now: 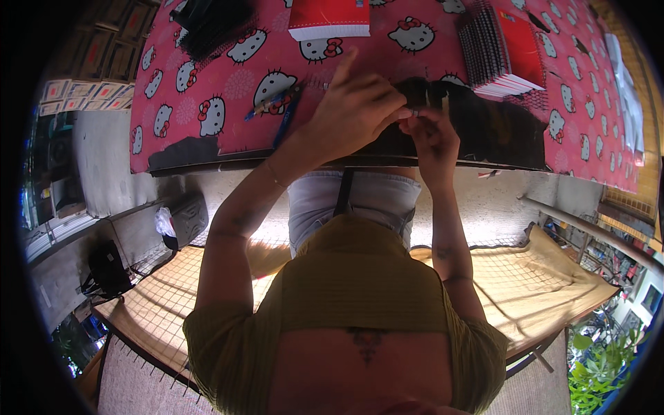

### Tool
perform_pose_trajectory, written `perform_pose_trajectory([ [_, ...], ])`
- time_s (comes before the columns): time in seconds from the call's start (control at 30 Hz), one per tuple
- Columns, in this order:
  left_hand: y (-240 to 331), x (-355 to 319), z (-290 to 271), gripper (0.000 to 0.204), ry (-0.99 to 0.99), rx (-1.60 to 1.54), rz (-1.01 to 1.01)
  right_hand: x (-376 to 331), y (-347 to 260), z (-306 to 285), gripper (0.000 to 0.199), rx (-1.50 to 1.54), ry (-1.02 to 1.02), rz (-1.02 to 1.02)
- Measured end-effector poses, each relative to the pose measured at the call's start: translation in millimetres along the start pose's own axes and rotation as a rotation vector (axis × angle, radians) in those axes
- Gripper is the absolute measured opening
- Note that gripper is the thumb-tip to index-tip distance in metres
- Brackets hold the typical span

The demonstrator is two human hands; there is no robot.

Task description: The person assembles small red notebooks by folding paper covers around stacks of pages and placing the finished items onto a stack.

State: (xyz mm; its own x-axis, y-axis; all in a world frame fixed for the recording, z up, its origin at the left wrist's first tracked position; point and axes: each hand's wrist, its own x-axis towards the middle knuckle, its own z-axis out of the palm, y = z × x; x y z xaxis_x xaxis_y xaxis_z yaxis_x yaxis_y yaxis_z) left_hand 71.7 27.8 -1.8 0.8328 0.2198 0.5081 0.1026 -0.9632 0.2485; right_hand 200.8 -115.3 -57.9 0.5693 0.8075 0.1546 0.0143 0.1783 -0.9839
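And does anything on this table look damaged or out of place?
Yes: the pink tablecloth looks torn or worn away along its near edge. Dark tabletop shows through in a large ragged patch behind the right hand, and a smaller one toward the left.

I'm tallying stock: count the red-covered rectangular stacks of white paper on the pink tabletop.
2: one red-covered paper stack beyond the left hand, cut off by the top edge; another red-covered stack, black coils along its left, farther right. More may be hidden.
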Motion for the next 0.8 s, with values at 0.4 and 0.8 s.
perform_pose_trajectory([
  [0.4,9,3,-4,0.024,-0.017,0.02,-0.046,2,1,-4,0.024,-0.046,-0.032,-0.003],
  [0.8,4,-2,-1,0.024,0.089,-0.064,-0.063,51,-41,-33,0.011,-0.261,-0.397,-0.037],
])
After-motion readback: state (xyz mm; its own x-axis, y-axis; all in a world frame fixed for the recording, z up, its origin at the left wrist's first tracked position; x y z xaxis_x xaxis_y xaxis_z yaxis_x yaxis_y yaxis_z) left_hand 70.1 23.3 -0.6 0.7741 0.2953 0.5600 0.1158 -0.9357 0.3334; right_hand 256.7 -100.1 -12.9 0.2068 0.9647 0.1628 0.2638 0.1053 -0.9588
